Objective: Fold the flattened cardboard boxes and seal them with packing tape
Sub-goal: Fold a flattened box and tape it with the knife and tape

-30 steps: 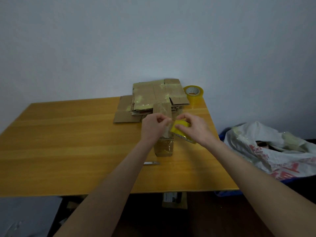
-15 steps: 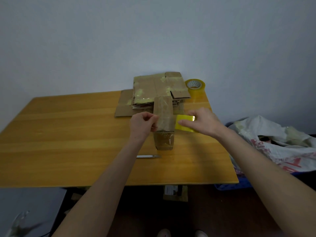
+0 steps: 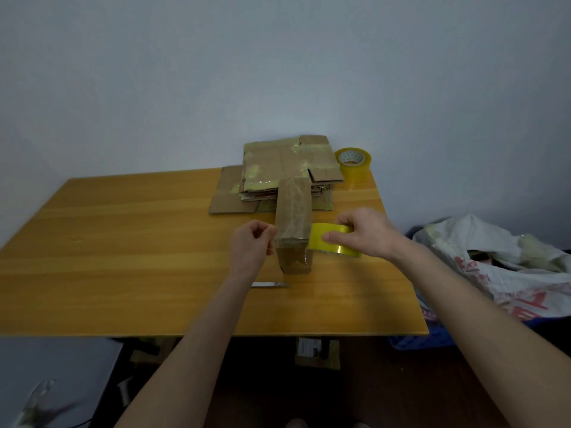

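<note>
- The cutter lies on the table on my side of the box, close by my left forearm. If I grope for it without looking, I could nick a finger or sweep it off the front edge.
- My left hand is curled, thumb and forefinger pinching what I take to be the free end of the tape strip at the box's left edge. The film is nearly clear, so I can't tell how much I've got. A thin pinch could slip, and the end would fold back onto itself.
- The box sits folded on the table between my hands, with nothing pinning it down. If one hand pulls harder than the other, I expect it to skid or twist, and the strip would land crooked.
- My right hand grips the tape roll just right of the box. If I bring it down at a slant, the strip could crease or miss the seam.
- Farther back is the stack of flattened boxes, at the box's far end; I can't tell if they touch. A loose sticky edge might grab it.
- The spare roll stands at the far right corner. If the stack gets shoved, the roll could be knocked off.
</note>
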